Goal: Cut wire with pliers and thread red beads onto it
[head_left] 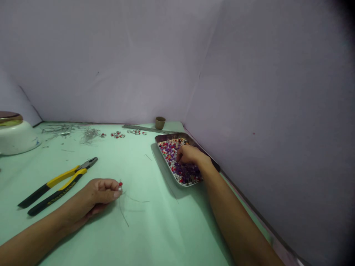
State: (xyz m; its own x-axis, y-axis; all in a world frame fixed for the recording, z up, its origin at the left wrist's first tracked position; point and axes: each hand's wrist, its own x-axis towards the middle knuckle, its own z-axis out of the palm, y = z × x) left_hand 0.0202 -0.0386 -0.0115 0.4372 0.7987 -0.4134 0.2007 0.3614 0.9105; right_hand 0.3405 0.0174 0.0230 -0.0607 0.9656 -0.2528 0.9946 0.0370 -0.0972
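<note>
My left hand (101,195) rests low over the green table, its thumb and forefinger pinched on a small beaded wire piece (120,184) with a red bead and a whitish one. Thin wire ends spread from it over the table. To the right, my right hand (188,154) reaches into a metal tray (169,171) of mixed beads, fingers curled down among purple, red and white ones. Its fingertips are partly hidden, and whether they hold a bead cannot be made out.
Open pliers (65,184) with yellow and black handles lie left of my left hand. Behind are loose wire scraps (90,135), beaded pieces (118,135), a bundle of wires (149,129) and a small brown cup (160,123). A white container (18,138) stands far left.
</note>
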